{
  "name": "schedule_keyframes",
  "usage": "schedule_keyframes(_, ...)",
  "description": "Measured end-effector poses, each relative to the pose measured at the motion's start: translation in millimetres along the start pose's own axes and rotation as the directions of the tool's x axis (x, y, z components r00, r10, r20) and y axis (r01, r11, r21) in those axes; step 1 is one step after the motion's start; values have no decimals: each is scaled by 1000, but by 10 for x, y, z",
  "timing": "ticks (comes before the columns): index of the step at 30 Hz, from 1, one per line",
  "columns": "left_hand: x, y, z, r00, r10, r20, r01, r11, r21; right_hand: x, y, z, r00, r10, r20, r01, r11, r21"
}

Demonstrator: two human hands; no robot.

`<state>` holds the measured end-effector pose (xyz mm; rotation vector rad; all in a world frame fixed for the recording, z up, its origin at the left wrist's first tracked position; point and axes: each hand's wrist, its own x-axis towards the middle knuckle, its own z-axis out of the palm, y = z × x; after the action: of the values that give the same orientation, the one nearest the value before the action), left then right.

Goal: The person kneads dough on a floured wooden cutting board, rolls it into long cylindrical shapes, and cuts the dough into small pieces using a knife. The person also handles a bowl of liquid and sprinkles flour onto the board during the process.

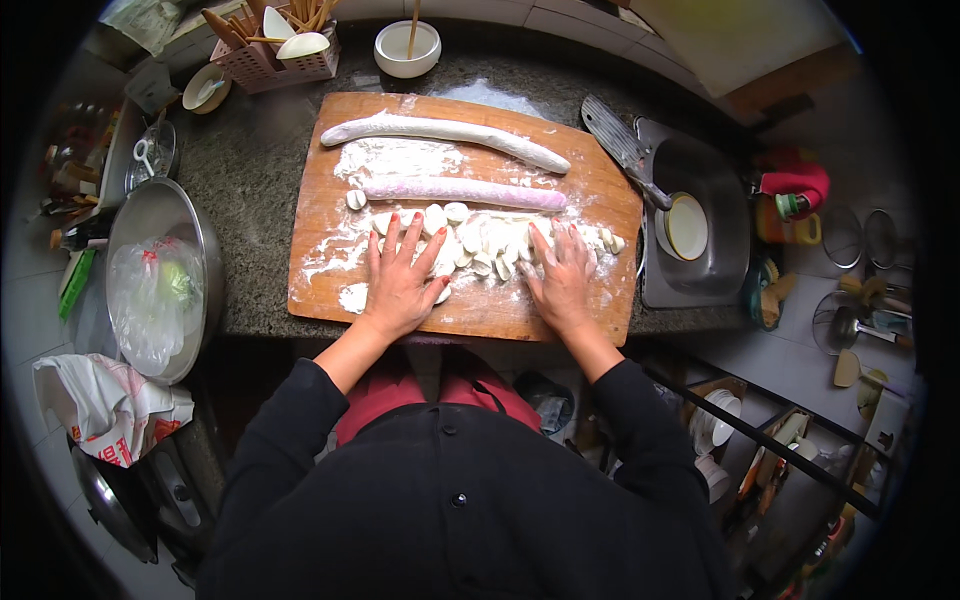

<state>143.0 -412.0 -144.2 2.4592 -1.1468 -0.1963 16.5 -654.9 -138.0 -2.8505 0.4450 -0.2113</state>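
My left hand (401, 281) lies palm down, fingers spread, over the left end of a row of floured white dough pieces (487, 240) on a wooden board (480, 319). Over the row's right part rests my right hand (561, 277), its fingers apart on the pieces. What is under both palms is hidden. Beyond the pieces runs a pinkish dough roll (465, 193), with one small cut piece (356, 199) at its left end. Farther back lies a longer white dough roll (450, 133). Loose flour is spread across the board.
A floured cleaver (615, 135) lies at the board's back right corner, beside a sink (720, 277) holding bowls (686, 227). Behind the board are a white bowl with a stick (407, 69) and a utensil basket (281, 73). A large metal basin (210, 277) with plastic bags stands left.
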Motion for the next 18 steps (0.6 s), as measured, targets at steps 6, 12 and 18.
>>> schedule_keyframes(6, 30, -516, -38, 965, -115, -235, 137, 987, 81, 162, -637, 361, 995, -93, 34, 90, 992, 87)
schedule_keyframes(12, -7, -601, -81, 910, -211, -357, 192, 977, -88, 40, 350, -183, 985, -44, -165, 52, 998, 44)
schedule_keyframes(18, -32, -133, 137, 947, -206, -245, 229, 971, 69, 128, 225, -104, 919, 341, 199, -315, 937, -151)
